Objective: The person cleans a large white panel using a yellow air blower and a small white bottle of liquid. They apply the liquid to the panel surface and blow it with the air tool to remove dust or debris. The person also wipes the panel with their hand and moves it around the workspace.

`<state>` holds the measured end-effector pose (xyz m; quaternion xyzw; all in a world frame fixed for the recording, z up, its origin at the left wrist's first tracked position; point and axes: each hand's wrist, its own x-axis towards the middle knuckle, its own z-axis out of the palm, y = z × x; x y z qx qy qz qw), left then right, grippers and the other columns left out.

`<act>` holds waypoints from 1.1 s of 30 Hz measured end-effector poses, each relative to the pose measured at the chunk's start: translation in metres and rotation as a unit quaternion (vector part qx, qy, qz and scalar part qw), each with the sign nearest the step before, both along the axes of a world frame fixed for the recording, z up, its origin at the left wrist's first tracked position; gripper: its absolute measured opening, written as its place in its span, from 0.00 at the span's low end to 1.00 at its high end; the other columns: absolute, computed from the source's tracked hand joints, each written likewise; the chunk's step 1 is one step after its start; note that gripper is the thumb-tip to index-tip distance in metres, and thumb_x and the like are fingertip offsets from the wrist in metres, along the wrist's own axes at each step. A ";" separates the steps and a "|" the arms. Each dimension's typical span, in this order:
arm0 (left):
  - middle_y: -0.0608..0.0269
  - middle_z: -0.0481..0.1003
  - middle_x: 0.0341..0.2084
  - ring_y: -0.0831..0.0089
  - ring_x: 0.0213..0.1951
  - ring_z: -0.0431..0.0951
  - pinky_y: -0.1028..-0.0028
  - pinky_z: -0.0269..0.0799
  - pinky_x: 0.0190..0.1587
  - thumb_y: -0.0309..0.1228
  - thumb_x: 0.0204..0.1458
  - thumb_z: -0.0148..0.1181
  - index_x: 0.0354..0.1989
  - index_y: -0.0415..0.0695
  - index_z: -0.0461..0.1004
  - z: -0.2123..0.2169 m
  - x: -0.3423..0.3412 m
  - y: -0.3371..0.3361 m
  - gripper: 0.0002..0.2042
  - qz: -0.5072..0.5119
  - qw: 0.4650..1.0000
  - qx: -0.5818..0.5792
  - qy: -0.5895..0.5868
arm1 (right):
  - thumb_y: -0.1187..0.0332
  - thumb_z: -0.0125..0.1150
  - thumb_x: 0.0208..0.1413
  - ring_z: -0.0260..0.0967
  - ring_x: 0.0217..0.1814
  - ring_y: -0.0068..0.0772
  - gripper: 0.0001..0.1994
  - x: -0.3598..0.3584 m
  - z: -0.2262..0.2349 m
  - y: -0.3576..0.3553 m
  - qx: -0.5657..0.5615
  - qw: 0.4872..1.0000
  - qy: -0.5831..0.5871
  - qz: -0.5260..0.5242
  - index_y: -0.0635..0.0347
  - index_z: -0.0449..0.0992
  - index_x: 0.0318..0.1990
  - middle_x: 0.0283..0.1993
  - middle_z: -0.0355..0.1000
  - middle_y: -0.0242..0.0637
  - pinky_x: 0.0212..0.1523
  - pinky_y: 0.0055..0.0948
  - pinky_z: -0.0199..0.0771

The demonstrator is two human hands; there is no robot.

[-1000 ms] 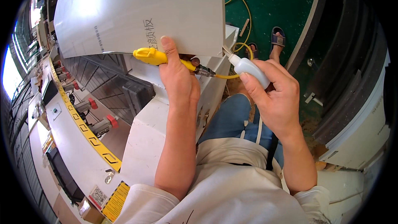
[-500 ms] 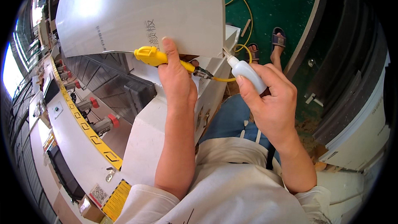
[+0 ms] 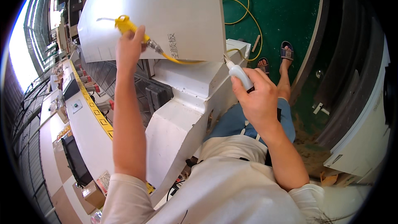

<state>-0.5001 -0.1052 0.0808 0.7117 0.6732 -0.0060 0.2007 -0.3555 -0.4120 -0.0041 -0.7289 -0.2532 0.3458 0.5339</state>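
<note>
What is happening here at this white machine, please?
A person stands at a white machine, feet in sandals on a green floor. The left hand holds a yellow air blow gun with a coiled yellow hose, stretched out over a large white flat panel. The right hand grips a small white plastic bottle, its nozzle at the panel's near edge.

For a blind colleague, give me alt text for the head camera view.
A person's left hand holds a yellow air blow gun over a large white panel, while the right hand grips a small white bottle beside a white machine, above a green floor.
</note>
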 end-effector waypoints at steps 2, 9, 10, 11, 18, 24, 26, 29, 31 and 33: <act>0.56 0.82 0.35 0.73 0.34 0.82 0.73 0.79 0.38 0.47 0.59 0.63 0.48 0.33 0.78 -0.011 -0.004 0.020 0.25 -0.060 0.998 -0.005 0.003 | 0.66 0.68 0.56 0.73 0.29 0.43 0.11 -0.003 0.001 -0.003 0.003 1.000 0.008 -0.003 0.62 0.80 0.42 0.32 0.74 0.39 0.31 0.36 0.72; 0.58 0.81 0.37 0.72 0.38 0.81 0.72 0.77 0.43 0.44 0.59 0.64 0.48 0.36 0.79 -0.025 0.022 0.007 0.21 -0.219 0.963 0.122 0.095 | 0.66 0.68 0.56 0.74 0.30 0.45 0.12 -0.005 -0.007 -0.005 0.015 0.998 0.050 -0.030 0.62 0.80 0.44 0.36 0.75 0.41 0.31 0.36 0.74; 0.58 0.81 0.37 0.71 0.38 0.81 0.72 0.76 0.43 0.43 0.59 0.64 0.48 0.38 0.80 -0.025 0.027 0.001 0.20 -0.260 0.950 0.150 0.088 | 0.66 0.68 0.56 0.74 0.30 0.45 0.12 -0.006 -0.008 -0.006 0.016 0.998 0.055 -0.031 0.62 0.80 0.44 0.36 0.75 0.41 0.31 0.35 0.74; 0.59 0.81 0.37 0.71 0.37 0.81 0.72 0.76 0.42 0.42 0.59 0.65 0.47 0.39 0.80 -0.025 0.034 -0.006 0.18 -0.300 0.933 0.178 0.081 | 0.67 0.68 0.56 0.73 0.29 0.44 0.12 -0.007 -0.010 -0.007 0.020 0.998 0.049 -0.038 0.61 0.80 0.45 0.36 0.75 0.41 0.30 0.35 0.74; 0.63 0.79 0.34 0.65 0.38 0.79 0.66 0.75 0.40 0.33 0.55 0.66 0.38 0.43 0.82 -0.008 0.117 -0.087 0.08 -0.565 0.821 -0.078 -0.021 | 0.70 0.68 0.57 0.75 0.30 0.37 0.14 -0.025 -0.032 -0.008 0.045 0.993 0.092 -0.051 0.62 0.79 0.49 0.39 0.76 0.40 0.29 0.28 0.77; 0.60 0.79 0.29 0.58 0.33 0.80 0.62 0.73 0.35 0.37 0.48 0.72 0.30 0.43 0.82 -0.028 0.163 -0.105 0.10 -0.718 0.647 -0.187 0.174 | 0.72 0.68 0.57 0.77 0.35 0.36 0.14 -0.034 -0.046 -0.009 0.063 0.990 0.106 -0.071 0.63 0.79 0.50 0.42 0.78 0.41 0.33 0.26 0.79; 0.58 0.79 0.26 0.56 0.32 0.80 0.62 0.73 0.35 0.39 0.45 0.73 0.28 0.43 0.82 -0.026 0.180 -0.106 0.12 -0.692 0.632 -0.233 0.261 | 0.72 0.68 0.57 0.77 0.35 0.36 0.14 -0.035 -0.049 -0.010 0.059 0.990 0.103 -0.072 0.63 0.79 0.50 0.42 0.78 0.41 0.33 0.27 0.79; 0.57 0.78 0.21 0.54 0.29 0.80 0.62 0.74 0.35 0.39 0.42 0.75 0.27 0.41 0.81 -0.028 0.184 -0.105 0.14 -0.749 0.583 -0.191 0.249 | 0.73 0.68 0.57 0.76 0.37 0.32 0.14 -0.037 -0.056 -0.010 0.060 0.991 0.098 -0.068 0.63 0.79 0.51 0.43 0.78 0.39 0.34 0.26 0.77; 0.56 0.78 0.19 0.53 0.27 0.80 0.62 0.74 0.34 0.38 0.41 0.74 0.25 0.41 0.81 -0.034 0.180 -0.102 0.13 -0.769 0.581 -0.163 0.209 | 0.74 0.68 0.58 0.74 0.38 0.22 0.16 -0.039 -0.062 -0.013 0.063 0.992 0.100 -0.054 0.65 0.78 0.53 0.45 0.77 0.36 0.34 0.21 0.74; 0.56 0.77 0.18 0.53 0.27 0.79 0.62 0.74 0.34 0.37 0.40 0.74 0.25 0.40 0.80 -0.036 0.179 -0.101 0.13 -0.772 0.579 -0.163 0.206 | 0.75 0.68 0.58 0.74 0.38 0.21 0.16 -0.041 -0.064 -0.014 0.059 0.993 0.093 -0.046 0.66 0.78 0.53 0.46 0.76 0.36 0.33 0.19 0.74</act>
